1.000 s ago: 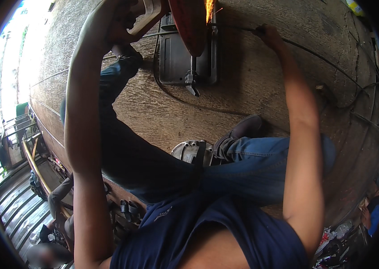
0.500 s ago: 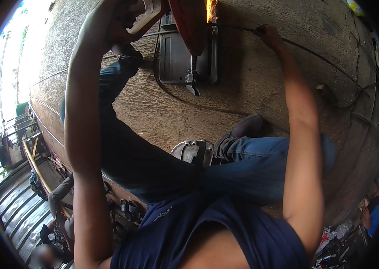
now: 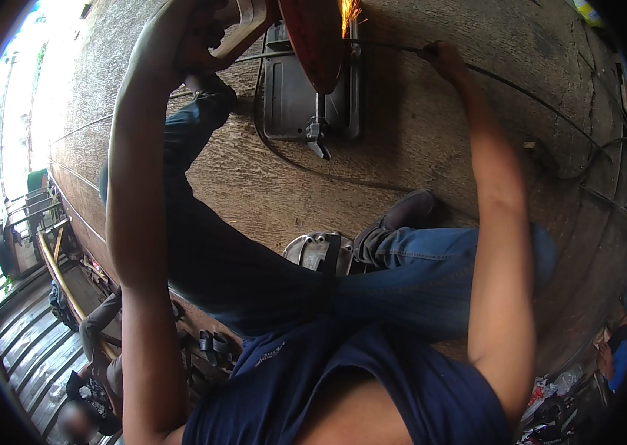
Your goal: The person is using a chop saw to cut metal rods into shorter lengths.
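A cut-off saw with a red blade guard (image 3: 313, 52) and a black base (image 3: 284, 100) stands at the top of the view. Orange sparks (image 3: 348, 13) fly up beside the guard. My left hand (image 3: 198, 44) is closed around the saw's pale handle (image 3: 247, 33), partly in shadow and near the frame edge. To the right, my right hand (image 3: 443, 58) grips a thin dark metal rod (image 3: 395, 47) that reaches the saw under the guard. Past my hand the rod runs on toward the right. A vise screw handle (image 3: 318, 141) sticks out of the base's near side.
A dark cable (image 3: 313, 170) curves around the saw base. My feet rest either side on the worn wooden floor (image 3: 254, 200); a round metal part (image 3: 306, 248) lies by my shoe (image 3: 411, 208). Sandals (image 3: 215, 345) and another person (image 3: 95, 371) are at lower left, clutter (image 3: 551, 400) at lower right.
Hands, saw and rod stay almost in place. The spray of sparks has shifted shape slightly. The person at lower left has moved a little.
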Motion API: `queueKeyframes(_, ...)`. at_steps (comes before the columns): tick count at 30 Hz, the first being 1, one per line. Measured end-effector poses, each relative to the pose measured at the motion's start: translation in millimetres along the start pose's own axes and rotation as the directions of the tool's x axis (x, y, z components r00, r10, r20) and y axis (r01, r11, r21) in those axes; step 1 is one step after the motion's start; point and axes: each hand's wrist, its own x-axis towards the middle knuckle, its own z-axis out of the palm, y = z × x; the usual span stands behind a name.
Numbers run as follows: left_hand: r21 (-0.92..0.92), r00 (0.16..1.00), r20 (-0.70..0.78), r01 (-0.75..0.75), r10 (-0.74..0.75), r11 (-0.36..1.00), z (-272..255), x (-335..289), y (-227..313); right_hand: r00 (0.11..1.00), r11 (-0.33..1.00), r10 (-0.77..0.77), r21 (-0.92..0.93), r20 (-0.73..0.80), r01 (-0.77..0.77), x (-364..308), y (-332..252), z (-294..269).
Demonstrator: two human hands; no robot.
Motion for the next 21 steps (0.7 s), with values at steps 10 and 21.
queueKeyframes(10, 0.025, 0.999, 0.003, -0.032, 0.032, 0.999, -0.4, 0.3, 0.3, 0.999, 1.000, -0.021, -0.017, -0.023, 0.021, 0.9, 2.1, 3.1)
queueKeyframes(21, -0.229, 0.999, -0.041, 0.005, -0.015, 0.973, 10.7, -0.7, 12.1, 0.999, 1.000, 0.012, 0.005, -0.039, -0.012, 1.8, -4.6, -0.5)
